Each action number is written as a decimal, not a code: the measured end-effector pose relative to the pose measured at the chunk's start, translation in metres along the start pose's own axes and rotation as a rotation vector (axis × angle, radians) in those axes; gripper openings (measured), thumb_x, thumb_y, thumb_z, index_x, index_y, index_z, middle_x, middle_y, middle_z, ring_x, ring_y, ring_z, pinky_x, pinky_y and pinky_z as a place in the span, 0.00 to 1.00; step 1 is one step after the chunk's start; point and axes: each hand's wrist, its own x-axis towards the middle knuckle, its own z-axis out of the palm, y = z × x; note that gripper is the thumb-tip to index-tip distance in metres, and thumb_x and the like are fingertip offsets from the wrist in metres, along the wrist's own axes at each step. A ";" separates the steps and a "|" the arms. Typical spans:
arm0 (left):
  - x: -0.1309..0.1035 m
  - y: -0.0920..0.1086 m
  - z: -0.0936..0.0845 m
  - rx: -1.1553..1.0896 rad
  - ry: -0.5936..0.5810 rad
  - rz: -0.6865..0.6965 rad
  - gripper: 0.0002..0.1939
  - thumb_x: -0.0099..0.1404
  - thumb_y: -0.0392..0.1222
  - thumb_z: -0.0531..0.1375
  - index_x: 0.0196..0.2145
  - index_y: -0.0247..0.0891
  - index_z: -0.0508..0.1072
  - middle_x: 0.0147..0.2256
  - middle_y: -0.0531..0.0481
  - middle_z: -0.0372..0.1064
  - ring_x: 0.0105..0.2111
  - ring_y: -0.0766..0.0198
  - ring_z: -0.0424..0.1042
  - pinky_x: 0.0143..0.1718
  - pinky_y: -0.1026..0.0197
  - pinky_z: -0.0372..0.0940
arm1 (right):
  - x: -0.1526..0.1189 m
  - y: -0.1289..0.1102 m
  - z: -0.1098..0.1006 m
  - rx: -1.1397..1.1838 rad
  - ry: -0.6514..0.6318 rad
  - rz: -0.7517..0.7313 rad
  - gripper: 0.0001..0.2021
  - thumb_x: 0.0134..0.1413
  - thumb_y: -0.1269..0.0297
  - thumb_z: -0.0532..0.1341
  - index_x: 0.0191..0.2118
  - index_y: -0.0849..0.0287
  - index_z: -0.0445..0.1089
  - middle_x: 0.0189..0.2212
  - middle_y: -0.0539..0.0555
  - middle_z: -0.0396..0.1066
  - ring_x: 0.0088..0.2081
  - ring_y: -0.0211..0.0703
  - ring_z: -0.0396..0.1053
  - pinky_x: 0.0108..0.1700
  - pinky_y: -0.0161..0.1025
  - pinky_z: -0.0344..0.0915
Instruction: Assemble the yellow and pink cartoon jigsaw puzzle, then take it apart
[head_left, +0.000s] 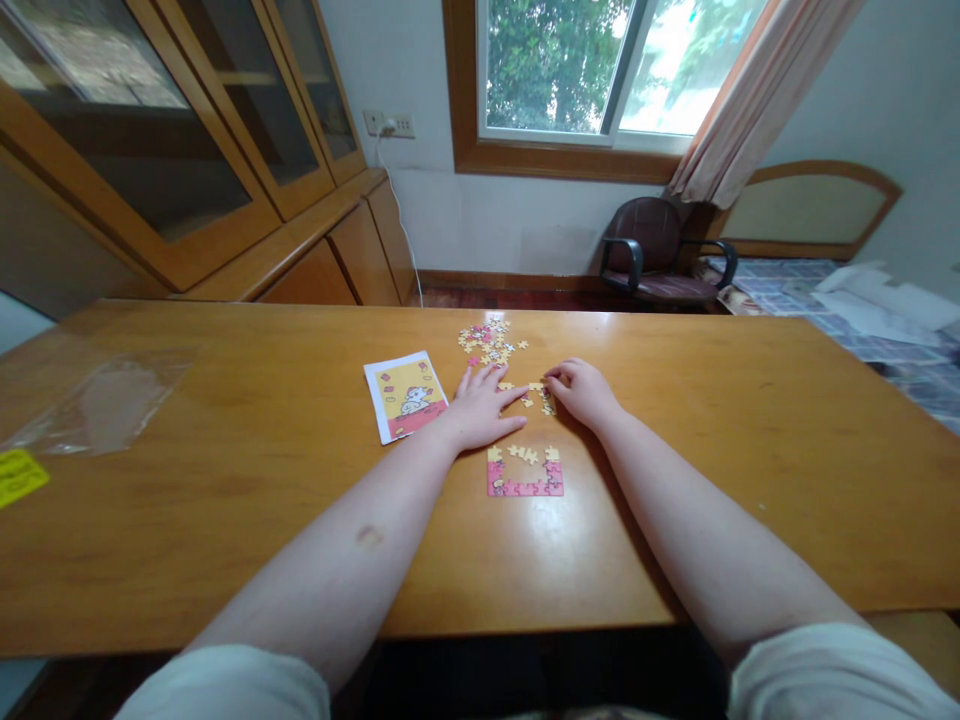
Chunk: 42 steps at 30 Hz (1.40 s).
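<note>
My left hand lies flat with its fingers spread, over the left side of a group of yellow puzzle pieces. At the right end of that group, my right hand has its fingers pinched together at the top corner; what is between them, if anything, is hidden. Nearer to me sits a joined pink-and-yellow puzzle border, with a few loose yellow pieces inside its top. Beyond my left hand is a heap of loose puzzle pieces. A picture card with a white cartoon animal rests left of that hand.
On the left of the wooden table lie a clear plastic bag and a yellow label. A glass-fronted cabinet stands at the left. Past the table's far edge are an office chair and a bed.
</note>
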 end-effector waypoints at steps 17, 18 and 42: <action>0.006 -0.013 -0.005 -0.084 0.361 -0.230 0.17 0.65 0.39 0.51 0.45 0.43 0.77 0.45 0.49 0.73 0.47 0.55 0.68 0.52 0.52 0.63 | -0.004 -0.002 -0.001 0.056 -0.046 -0.078 0.11 0.51 0.72 0.56 0.32 0.58 0.77 0.33 0.53 0.72 0.37 0.42 0.69 0.44 0.36 0.63; 0.005 -0.013 -0.005 -0.072 0.352 -0.242 0.17 0.65 0.39 0.51 0.45 0.44 0.77 0.45 0.50 0.73 0.47 0.54 0.68 0.51 0.52 0.63 | -0.004 -0.002 -0.001 0.057 -0.057 -0.083 0.12 0.51 0.72 0.56 0.32 0.58 0.77 0.34 0.53 0.72 0.38 0.42 0.69 0.44 0.36 0.63; 0.005 -0.013 -0.006 -0.033 0.266 -0.198 0.13 0.63 0.44 0.55 0.41 0.47 0.79 0.41 0.51 0.76 0.42 0.55 0.69 0.46 0.55 0.63 | -0.004 -0.005 -0.003 0.078 -0.085 -0.092 0.12 0.50 0.75 0.56 0.33 0.59 0.77 0.34 0.54 0.72 0.38 0.42 0.69 0.43 0.37 0.63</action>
